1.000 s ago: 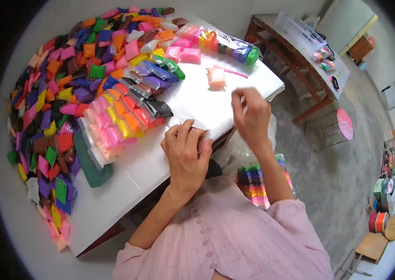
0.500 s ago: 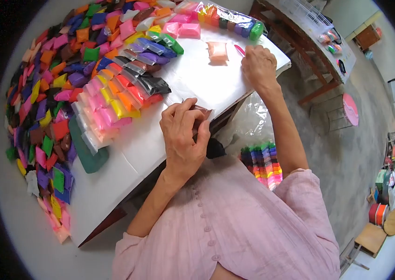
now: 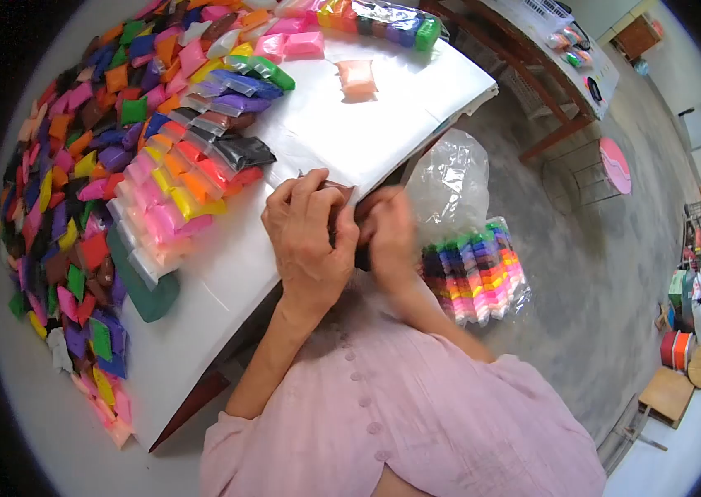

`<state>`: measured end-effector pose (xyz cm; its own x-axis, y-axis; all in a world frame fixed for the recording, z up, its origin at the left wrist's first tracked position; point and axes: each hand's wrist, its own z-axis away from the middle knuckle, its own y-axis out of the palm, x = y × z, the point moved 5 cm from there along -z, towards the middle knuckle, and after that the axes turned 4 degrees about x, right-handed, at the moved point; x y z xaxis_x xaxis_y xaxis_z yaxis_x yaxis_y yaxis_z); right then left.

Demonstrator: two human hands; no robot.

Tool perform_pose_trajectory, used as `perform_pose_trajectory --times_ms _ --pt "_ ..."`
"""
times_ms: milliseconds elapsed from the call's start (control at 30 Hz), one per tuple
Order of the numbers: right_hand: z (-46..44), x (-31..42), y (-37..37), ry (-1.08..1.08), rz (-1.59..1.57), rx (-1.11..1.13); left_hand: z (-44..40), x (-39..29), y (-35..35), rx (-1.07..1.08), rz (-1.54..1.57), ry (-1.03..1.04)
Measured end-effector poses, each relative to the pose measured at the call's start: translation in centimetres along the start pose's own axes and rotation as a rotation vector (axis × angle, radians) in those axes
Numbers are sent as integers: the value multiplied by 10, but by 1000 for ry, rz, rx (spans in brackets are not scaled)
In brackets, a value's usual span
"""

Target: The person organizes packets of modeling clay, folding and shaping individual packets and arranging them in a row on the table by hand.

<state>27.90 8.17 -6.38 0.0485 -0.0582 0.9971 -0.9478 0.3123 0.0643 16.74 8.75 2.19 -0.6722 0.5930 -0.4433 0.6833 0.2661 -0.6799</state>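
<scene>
Right at the near edge of the white bench [image 3: 226,286], both hands are in close around one little packet [image 3: 340,186], brownish and shiny from what I can see, though most of it's hidden. The left hand [image 3: 310,244] has its fingers curled over it with the thumb tucked in, so I'd call that a light closed hold. The right hand [image 3: 393,240] is just beside it, fingers bent, but it's so blurry I honestly can't tell how far open they are or whether they've got hold of anything. If it were me, I'd let the left do the steadying and the right do the small fiddly stuff, with light fingertip pressure, since a soft packet like that would probably squish or split if you clamp down. I'd also work a touch further in from the edge, because a slip there could drop it off the side, near the clear plastic bag [image 3: 452,178]. And mind the knuckles around the overlapping rows of coloured packets [image 3: 193,178]; one nudge could mess them up. The peach packet [image 3: 357,79] is well apart, so no worries there.
</scene>
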Motion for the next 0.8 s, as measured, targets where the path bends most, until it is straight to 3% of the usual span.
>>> perform_pose_trajectory --times_ms 100,167,233,300,333,367,400,500,533,633,733,800 --pt "37 -101 44 111 -52 186 1 5 -10 17 176 -6" --pt "42 -181 31 109 461 653 6 8 -34 -54 474 -16" --pt "25 -199 9 -10 624 633 37 7 -65 -189 282 264" --pt "45 -201 9 -164 641 658 96 22 -44 -85 343 370" --pt "62 -195 9 -251 613 685 118 29 -17 34 190 276" --pt "75 -189 6 -282 632 661 152 56 21 290 51 42" --pt "84 -185 5 -324 647 635 177 87 59 450 36 -321" --pt "93 -177 -3 -340 672 551 211 80 92 545 -361 -199" --pt "95 -174 -8 -332 677 527 214 77 93 558 -86 -272" --pt "92 -159 -10 -435 750 707 227 90 88 450 -29 -254" --pt "103 -155 -2 -551 691 980 243 86 69 528 -93 -312" --pt "101 -154 2 -584 731 956 231 76 57 618 -69 -301"
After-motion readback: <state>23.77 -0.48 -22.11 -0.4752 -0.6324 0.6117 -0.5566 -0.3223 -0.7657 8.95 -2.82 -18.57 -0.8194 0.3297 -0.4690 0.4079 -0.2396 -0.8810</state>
